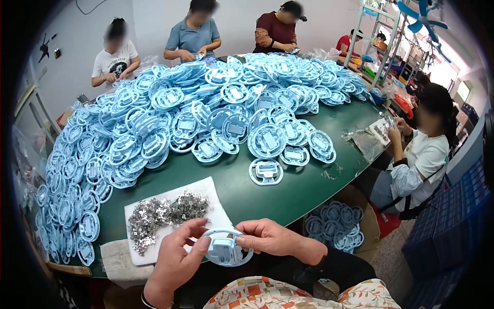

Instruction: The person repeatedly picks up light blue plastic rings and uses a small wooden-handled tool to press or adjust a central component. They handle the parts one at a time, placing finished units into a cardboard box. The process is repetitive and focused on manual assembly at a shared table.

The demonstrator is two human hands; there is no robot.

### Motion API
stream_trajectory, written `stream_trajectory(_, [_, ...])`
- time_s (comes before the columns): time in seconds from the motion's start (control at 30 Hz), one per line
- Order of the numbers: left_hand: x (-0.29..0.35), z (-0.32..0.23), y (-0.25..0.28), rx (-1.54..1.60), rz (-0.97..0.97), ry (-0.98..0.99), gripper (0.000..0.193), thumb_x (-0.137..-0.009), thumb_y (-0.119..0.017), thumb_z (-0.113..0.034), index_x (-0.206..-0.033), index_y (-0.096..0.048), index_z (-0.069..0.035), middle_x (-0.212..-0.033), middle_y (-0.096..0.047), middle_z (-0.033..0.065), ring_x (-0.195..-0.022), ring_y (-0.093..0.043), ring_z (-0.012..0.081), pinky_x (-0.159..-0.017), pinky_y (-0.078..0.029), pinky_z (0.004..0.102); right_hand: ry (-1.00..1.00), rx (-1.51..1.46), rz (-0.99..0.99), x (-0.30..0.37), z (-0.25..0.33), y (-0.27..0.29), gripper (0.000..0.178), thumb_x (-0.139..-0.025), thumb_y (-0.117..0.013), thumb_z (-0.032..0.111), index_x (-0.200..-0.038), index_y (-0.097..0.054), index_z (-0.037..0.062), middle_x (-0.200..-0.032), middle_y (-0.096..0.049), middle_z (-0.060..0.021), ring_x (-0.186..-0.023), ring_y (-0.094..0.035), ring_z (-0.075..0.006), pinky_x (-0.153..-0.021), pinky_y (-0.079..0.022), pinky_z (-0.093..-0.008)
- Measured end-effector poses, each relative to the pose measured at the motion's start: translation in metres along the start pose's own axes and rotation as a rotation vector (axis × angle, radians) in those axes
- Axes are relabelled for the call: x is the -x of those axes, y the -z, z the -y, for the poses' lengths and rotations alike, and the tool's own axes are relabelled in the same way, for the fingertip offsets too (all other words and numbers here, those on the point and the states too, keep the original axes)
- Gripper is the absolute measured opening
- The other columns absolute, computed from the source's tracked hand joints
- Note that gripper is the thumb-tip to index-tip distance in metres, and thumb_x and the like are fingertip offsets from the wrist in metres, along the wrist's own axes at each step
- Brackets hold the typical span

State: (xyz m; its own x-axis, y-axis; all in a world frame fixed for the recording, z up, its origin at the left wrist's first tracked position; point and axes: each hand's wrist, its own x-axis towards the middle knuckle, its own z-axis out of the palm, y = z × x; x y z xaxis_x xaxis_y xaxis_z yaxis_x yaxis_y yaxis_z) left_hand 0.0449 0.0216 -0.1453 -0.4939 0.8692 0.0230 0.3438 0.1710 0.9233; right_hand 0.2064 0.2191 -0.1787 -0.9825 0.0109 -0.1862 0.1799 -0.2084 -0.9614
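Observation:
Low in front of me, a light-blue round plastic part (225, 251) with a ring rim and a raised box-shaped middle is held between both hands. My left hand (177, 255) grips its left edge, thumb on the near face and fingers behind. My right hand (272, 238) pinches the upper right of the ring with thumb and fingers. Just beyond my left hand, a heap of small shiny metal clips (170, 216) lies on a white foam sheet (204, 186). One more blue part (266, 172) lies singly on the green table (288, 198), ahead of my right hand.
A big pile of similar blue parts (234, 129) covers the table's far and left sides. Below the right edge, a cardboard box (371, 226) contains more. A co-worker (424, 154) sits at right; several others stand behind the pile. Blue crates (442, 226) are stacked far right.

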Motion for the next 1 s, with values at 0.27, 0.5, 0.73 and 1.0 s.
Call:
stream_trajectory(0.27, [0.004,0.033,-0.012,0.466,-0.042,0.203,0.023,-0.100,-0.064,-0.014,-0.116,-0.061,0.002,-0.094,-0.068,0.0023,-0.080,-0.060,0.0056,-0.070,-0.049,0.0210,-0.007,-0.049,-0.030,-0.009,-0.008,-0.001,0.034,-0.104,-0.059,0.033,-0.120,-0.063,0.0039,-0.084,-0.057,0.0048,-0.068,-0.047,-0.0031,-0.059,-0.040,-0.0201])
stream_trajectory(0.5, [0.008,0.047,-0.006,0.611,-0.121,0.274,0.025,-0.101,-0.060,-0.014,-0.120,-0.060,0.002,-0.096,-0.067,0.0031,-0.082,-0.060,0.0054,-0.069,-0.049,0.0205,-0.039,-0.071,-0.066,-0.029,-0.011,-0.004,0.030,-0.104,-0.060,0.031,-0.116,-0.064,0.0042,-0.084,-0.058,0.0050,-0.066,-0.048,-0.0017,-0.058,-0.041,-0.0184])
stream_trajectory(0.73, [0.000,0.056,-0.004,0.702,-0.108,0.289,0.029,-0.102,-0.055,-0.011,-0.127,-0.056,0.002,-0.100,-0.067,0.0036,-0.084,-0.063,0.0061,-0.072,-0.053,0.0215,-0.082,-0.118,-0.202,-0.037,-0.012,-0.010,0.026,-0.104,-0.060,0.026,-0.116,-0.063,0.0036,-0.084,-0.060,0.0053,-0.063,-0.047,0.0006,-0.055,-0.038,-0.0154])
stream_trajectory(1.0, [0.013,0.065,0.000,0.688,-0.079,0.334,0.037,-0.101,-0.051,-0.010,-0.135,-0.055,0.002,-0.113,-0.066,0.0059,-0.095,-0.066,0.0111,-0.079,-0.058,0.0276,-0.109,-0.123,-0.217,-0.042,-0.018,-0.014,0.024,-0.103,-0.060,0.025,-0.113,-0.065,0.0035,-0.081,-0.061,0.0055,-0.059,-0.047,0.0011,-0.051,-0.035,-0.0156])
